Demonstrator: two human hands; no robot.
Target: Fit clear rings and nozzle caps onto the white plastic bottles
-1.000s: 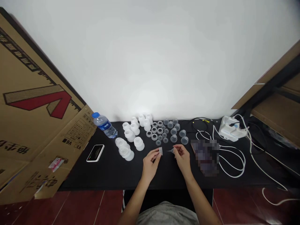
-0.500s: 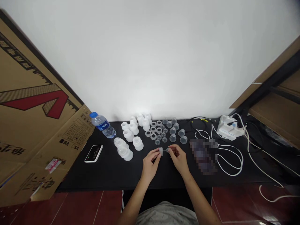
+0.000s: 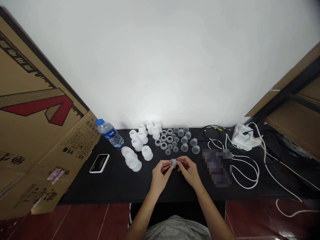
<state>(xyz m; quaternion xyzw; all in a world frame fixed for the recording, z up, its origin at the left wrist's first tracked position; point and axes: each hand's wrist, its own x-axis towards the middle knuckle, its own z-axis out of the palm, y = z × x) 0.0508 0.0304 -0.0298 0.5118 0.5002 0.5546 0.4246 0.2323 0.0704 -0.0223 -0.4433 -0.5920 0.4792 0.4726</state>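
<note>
Black worktop [image 3: 112, 186] against a plain white wall, with a big cardboard sheet [image 3: 37, 100] leaning in at the left corner. Both hands are up near the front edge, close together and slightly right of centre. My read is that the left hand [image 3: 160, 176] and right hand [image 3: 190, 171] are both pinching one small clear plastic piece [image 3: 173, 163], with the fingertips [image 3: 180, 163] of the right hand pressed against its side. Neither grip is spread, but the fingers hide part of it, so I can't tell exactly how the piece sits or whether it's one part or two. It's see-through and greyish, and it's held just above the worktop. Behind the hands, I count roughly ten white silicone-looking cups [image 3: 136, 144], six flat clear rings [image 3: 164, 145], six tiny clear bits [image 3: 175, 149] and eight clear cups [image 3: 184, 147], all approximate. Off to the left are one water bottle [image 3: 109, 134] and one phone-like device [image 3: 99, 163]. At the back right is one white plug block [image 3: 243, 137] with a white cable [image 3: 245, 170], next to one pixelated blob [image 3: 217, 167].
</note>
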